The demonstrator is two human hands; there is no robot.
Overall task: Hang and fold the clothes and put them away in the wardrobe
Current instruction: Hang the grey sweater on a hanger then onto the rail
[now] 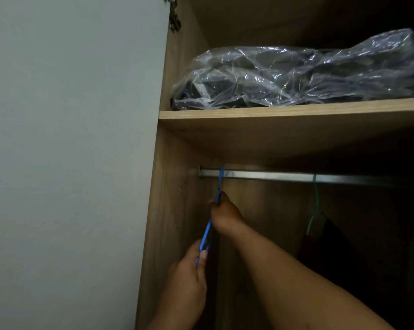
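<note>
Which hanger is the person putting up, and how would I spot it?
Look under the wooden shelf at the metal rail. At its far left end hangs the bright blue hanger, gripped by the right hand and left hand. The teal hanger further right is paler, and nobody touches it.

The wardrobe wall (177,67) and shelf (296,110) look like pale wood-grain board with a matt finish. The rail (272,175) is brushed metal with a dull sheen. The blue hanger (219,184) hooked over it looks like smooth plastic, as does the thin teal hanger (316,201). The bag (296,75) on the shelf is clear, crinkled, glossy plastic over dark cloth. The door (70,139) is smooth, matt pale grey
</note>
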